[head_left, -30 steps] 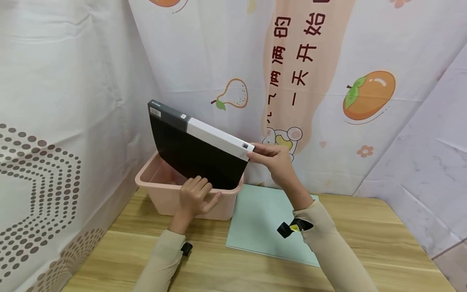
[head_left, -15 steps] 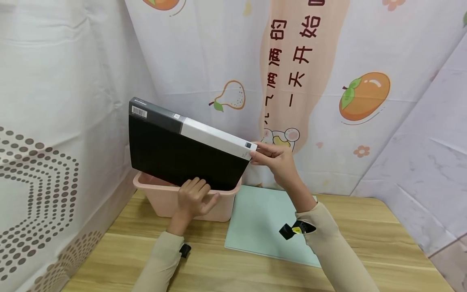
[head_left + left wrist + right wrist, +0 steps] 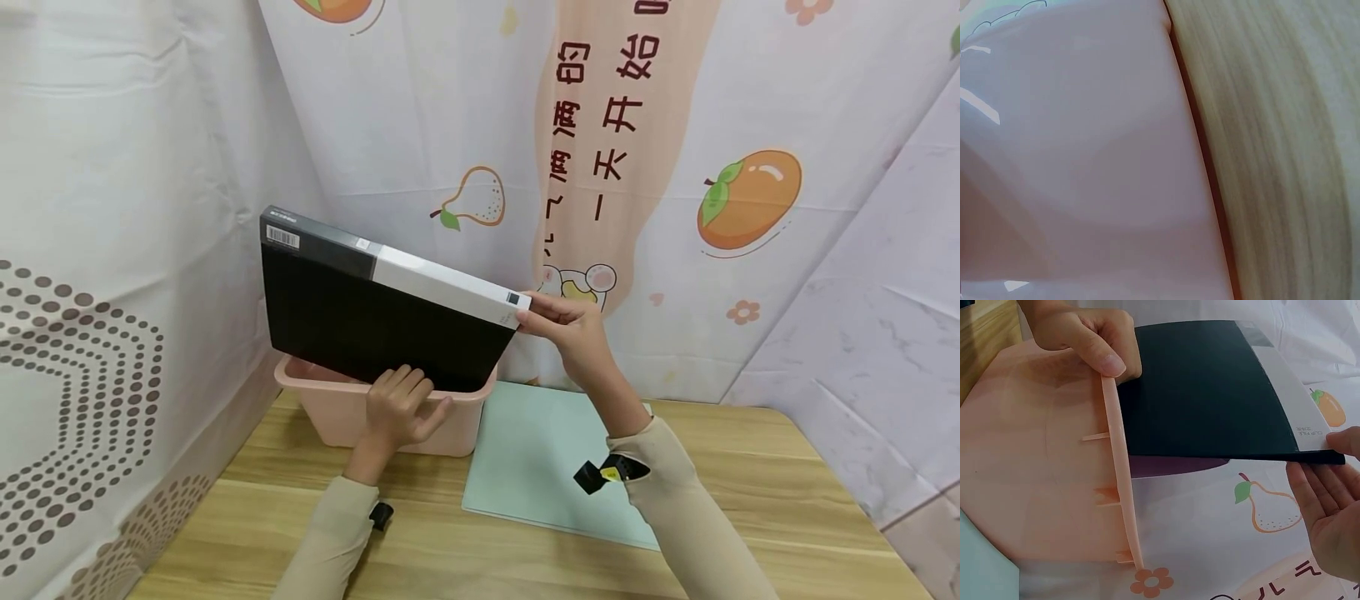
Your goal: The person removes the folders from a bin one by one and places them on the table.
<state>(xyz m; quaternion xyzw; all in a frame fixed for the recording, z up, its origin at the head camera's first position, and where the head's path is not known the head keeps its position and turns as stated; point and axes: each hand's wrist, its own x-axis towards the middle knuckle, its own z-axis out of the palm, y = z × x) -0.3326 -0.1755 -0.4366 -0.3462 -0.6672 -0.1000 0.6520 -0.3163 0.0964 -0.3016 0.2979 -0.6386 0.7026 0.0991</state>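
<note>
A black file folder [image 3: 375, 325] with a white and grey spine tilts over a pink plastic bin [image 3: 315, 383], spine up, its lower edge at the bin's opening. My right hand [image 3: 576, 333] pinches the white end of the spine, thumb on the near face and fingers on the other side, as the right wrist view also shows. My left hand [image 3: 397, 408] grips the bin's near rim, fingers over the edge and thumb outside. In the left wrist view the bin's smooth outer wall [image 3: 1104, 137] fills most of the frame.
A pale green flat sheet or folder [image 3: 540, 467] lies on the wooden table [image 3: 750, 492], right of the bin and under my right forearm. A printed curtain [image 3: 420, 100] hangs close behind the bin, and a dotted white cloth [image 3: 90, 208] bounds the left side.
The folder's far left end has swung left and toward me, so it now covers more of the bin's opening. It has settled slightly in the last half second. My left hand keeps its grip.
</note>
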